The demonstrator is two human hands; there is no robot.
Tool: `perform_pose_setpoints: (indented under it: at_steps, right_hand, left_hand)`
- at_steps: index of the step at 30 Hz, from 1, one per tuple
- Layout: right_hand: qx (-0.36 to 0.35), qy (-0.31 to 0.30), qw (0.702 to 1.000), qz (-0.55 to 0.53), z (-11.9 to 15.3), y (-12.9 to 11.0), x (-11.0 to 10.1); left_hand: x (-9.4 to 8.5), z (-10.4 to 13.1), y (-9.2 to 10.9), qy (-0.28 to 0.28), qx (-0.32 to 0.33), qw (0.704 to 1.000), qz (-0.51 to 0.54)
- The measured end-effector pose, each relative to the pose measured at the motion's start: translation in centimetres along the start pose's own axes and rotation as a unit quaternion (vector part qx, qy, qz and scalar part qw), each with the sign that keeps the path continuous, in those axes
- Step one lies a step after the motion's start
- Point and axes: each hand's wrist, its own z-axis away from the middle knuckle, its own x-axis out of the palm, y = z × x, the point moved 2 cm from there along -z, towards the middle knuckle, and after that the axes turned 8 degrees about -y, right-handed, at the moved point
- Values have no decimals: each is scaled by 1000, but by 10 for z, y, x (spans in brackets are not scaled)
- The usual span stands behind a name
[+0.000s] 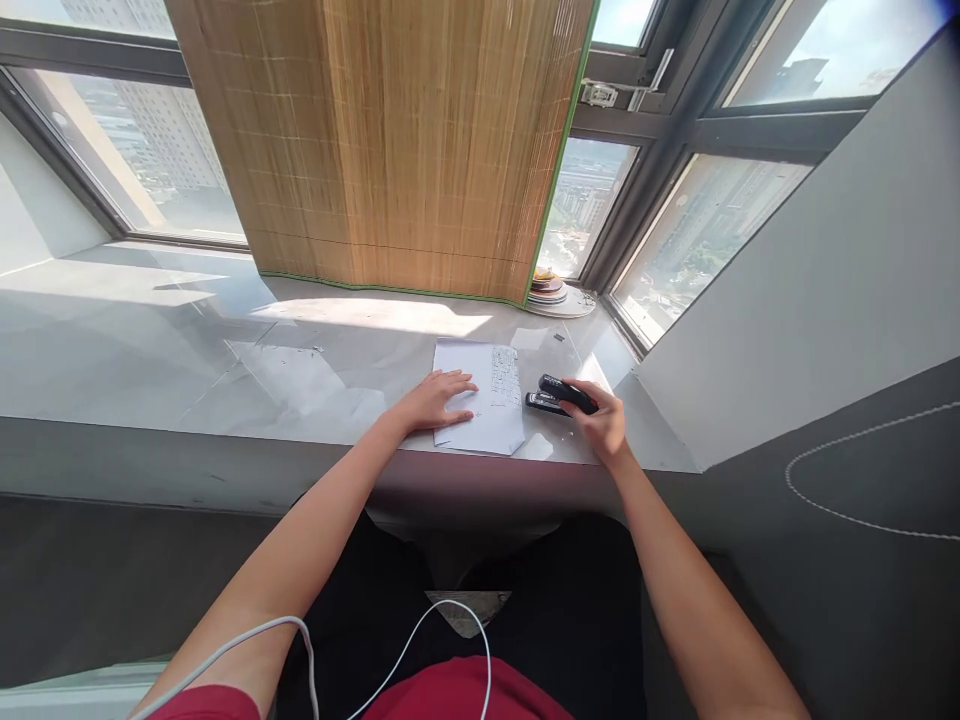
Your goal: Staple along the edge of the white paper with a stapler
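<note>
White sheets of paper [491,425] lie on the tiled window sill in front of me, their edges slightly out of line at the lower left. Writing or print covers part of the top sheet's right side. My left hand [439,400] rests on the left part of the paper with its fingers spread. Just right of the sheets, my right hand [596,415] grips a black stapler [555,388], fingers wrapped round its rear. The stapler's jaws point left toward the paper and stand apart. It does not touch the sheets.
A bamboo blind [405,150] hangs over the window behind the sill [150,340]. Stacked plates [559,297] stand in the far right corner. A small dark piece [559,338] lies beyond the stapler. A white cable [420,620] crosses my lap. A wall [795,290] bounds the right side.
</note>
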Motion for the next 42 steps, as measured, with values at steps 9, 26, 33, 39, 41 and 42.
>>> perform_pose_setpoints:
  at_steps: [9, 26, 33, 39, 41, 42]
  right_hand:
    - [-37, -102, 994, 17, -9, 4, 5]
    - [-128, -146, 963, 185, -7, -15, 19]
    - [-122, -152, 947, 257, -6, -18, 24]
    - [-135, -144, 932, 305, -5, -19, 24]
    - [-135, -144, 928, 315, -5, -18, 25]
    - [-135, -144, 928, 315, -6, -18, 25]
  left_hand:
    - [5, 1, -3, 41, 13, 999, -13]
    - [20, -61, 22, -75, 167, 980, 83]
    - [24, -56, 28, -177, 171, 967, -60]
    - [26, -55, 31, -206, 167, 957, -120]
    - [27, -55, 33, -207, 165, 958, -115]
    - [27, -55, 33, -206, 165, 958, -112]
